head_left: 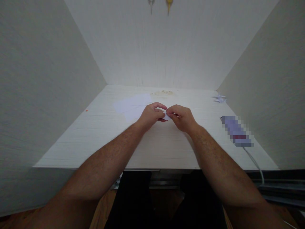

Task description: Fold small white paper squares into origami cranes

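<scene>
Between my two hands, over the middle of the white table, is a small folded piece of white paper (166,117). My left hand (153,115) grips its left side between thumb and fingers, with the index finger arched above. At the paper's right side, the thumb and fingertips of my right hand (179,116) pinch it. Much of the paper is covered by my fingers, so its exact shape cannot be made out. Flat white paper sheets (133,106) lie on the table just beyond and left of my left hand.
Small folded paper pieces (220,98) sit at the table's (152,149) back right. A phone-like device (235,131), blurred out, lies at the right with a cable (256,163) running off the front edge. Walls enclose three sides. A tiny orange bit (87,110) is at the left.
</scene>
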### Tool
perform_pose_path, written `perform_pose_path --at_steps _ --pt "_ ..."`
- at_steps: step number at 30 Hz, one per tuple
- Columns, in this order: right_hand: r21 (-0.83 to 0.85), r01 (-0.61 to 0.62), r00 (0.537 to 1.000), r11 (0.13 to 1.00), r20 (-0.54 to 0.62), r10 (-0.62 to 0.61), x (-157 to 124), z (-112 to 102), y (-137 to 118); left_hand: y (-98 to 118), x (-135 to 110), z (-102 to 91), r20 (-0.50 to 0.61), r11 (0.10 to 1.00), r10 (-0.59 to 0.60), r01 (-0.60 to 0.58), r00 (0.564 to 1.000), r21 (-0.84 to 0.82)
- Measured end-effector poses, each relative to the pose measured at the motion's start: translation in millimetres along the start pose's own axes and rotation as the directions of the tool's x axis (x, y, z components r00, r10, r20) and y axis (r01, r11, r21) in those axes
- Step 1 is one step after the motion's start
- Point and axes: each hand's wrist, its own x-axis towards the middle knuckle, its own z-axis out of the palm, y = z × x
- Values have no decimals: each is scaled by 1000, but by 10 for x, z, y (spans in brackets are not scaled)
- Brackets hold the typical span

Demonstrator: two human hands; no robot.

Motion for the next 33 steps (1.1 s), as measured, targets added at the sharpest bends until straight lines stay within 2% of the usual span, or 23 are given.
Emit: perform_pose_path --at_steps 7,12,14,16,20,23,28,30,33 --pt "83 -49 999 995 5 49 -16 4 7 -27 29 -6 -11 1000 0 0 1000 -18" --pt "169 -97 995 981 -21 102 -5 45 -19 -27 25 -15 -17 996 49 -47 999 76" --pt "210 -200 975 957 -51 215 4 76 -40 -21 21 -20 -19 988 100 -97 995 120" --pt "248 -328 936 911 -43 349 14 104 -61 -16 19 -25 -41 977 148 -140 988 158" --pt "380 -482 867 789 78 492 42 111 -101 -23 18 -33 -40 949 225 -210 973 233" --pt "477 -528 828 702 107 550 64 87 -116 -37 15 -34 -7 923 266 -253 964 291" --pt "565 -579 782 587 181 597 81 80 -77 -56 14 -33 -22 896 299 -273 954 350" --pt "585 -576 778 571 176 604 81 90 -65 -66 19 -33 -28 895 298 -270 954 354" --pt "576 -556 787 599 132 603 80 102 -80 -85 25 -32 -25 909 275 -252 961 331"
